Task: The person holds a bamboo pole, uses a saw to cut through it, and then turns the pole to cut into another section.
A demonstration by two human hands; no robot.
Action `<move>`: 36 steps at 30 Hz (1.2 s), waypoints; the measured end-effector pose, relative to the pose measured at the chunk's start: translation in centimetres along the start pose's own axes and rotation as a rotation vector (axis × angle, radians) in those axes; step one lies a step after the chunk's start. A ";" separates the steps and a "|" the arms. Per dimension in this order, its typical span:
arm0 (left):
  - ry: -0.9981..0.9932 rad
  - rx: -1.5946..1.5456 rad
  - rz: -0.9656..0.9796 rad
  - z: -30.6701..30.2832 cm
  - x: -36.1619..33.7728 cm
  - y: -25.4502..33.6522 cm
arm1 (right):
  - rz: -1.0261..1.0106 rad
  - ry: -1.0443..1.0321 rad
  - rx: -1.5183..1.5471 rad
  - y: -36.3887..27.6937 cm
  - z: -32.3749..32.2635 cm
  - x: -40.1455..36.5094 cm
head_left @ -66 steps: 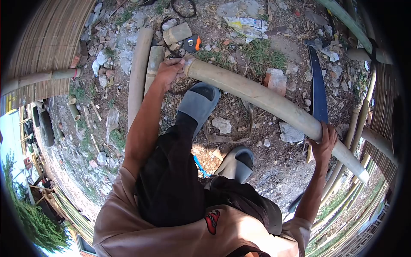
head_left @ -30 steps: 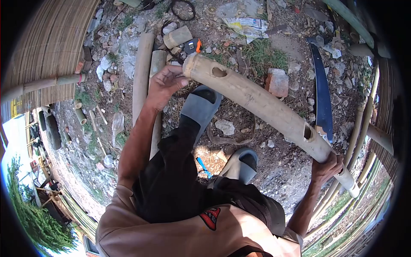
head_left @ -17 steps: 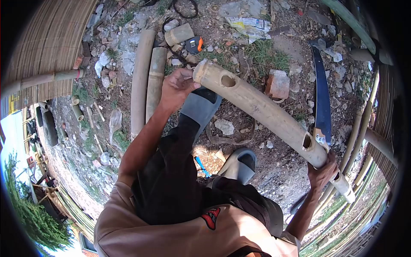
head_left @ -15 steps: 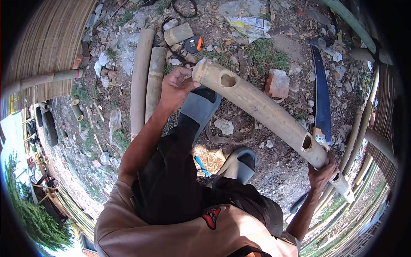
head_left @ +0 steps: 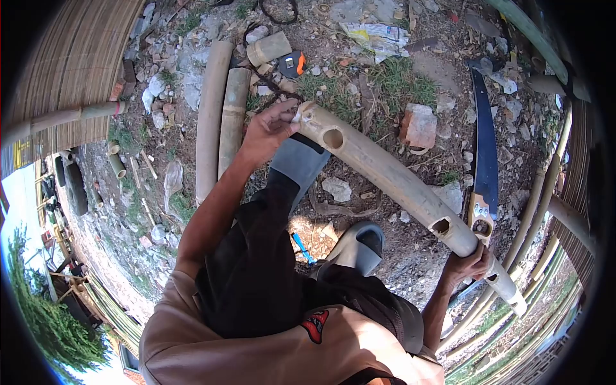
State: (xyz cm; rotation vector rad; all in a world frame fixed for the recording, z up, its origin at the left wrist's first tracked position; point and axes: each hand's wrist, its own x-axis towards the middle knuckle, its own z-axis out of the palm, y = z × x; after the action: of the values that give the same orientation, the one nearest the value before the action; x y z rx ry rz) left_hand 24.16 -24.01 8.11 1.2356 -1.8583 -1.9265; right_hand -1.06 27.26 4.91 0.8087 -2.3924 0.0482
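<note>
A long bamboo pole slants across in front of me, from upper left to lower right. A round hole is cut near its far-left end and a squarish hole further along. My left hand is closed at the upper left end, thumb and fingers on its rim. Wrapped round the pole past the squarish hole is my right hand. Beyond that hand the pole continues, with another small hole. A handsaw with a wooden handle lies on the ground to the right of the pole.
Two bamboo lengths lie to the left, near a short bamboo piece and a black-orange tape measure. A broken brick lies beyond the pole. A blue tool rests between my feet. Bamboo screens stand at both sides.
The pole has rolled slightly and its middle and right part have shifted left, towards me. My right hand has moved left with it; my left hand stays at the end.
</note>
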 end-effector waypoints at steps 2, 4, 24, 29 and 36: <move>-0.015 0.040 -0.009 -0.3 0.4 -0.7 | 0.014 -0.011 0.001 -0.4 -0.2 0.1; -0.011 0.069 -0.019 -0.1 0.8 -0.8 | 0.020 -0.036 -0.006 -0.5 -0.1 -0.1; 0.592 -0.015 -0.046 -18.5 -0.3 -1.3 | -0.027 -0.134 0.405 -17.4 1.5 11.9; 0.609 -0.190 -0.047 -19.4 -0.1 -3.2 | -0.084 -0.128 0.404 -20.6 3.3 13.2; 0.755 0.122 0.018 -20.5 0.6 -5.8 | -0.070 -0.067 0.373 -20.9 3.7 12.7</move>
State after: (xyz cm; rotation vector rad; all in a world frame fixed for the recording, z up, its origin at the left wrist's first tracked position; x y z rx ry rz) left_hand 39.74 -38.33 5.41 1.6630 -1.5619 -1.0917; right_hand 0.68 2.55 5.77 1.0774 -2.4507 0.4563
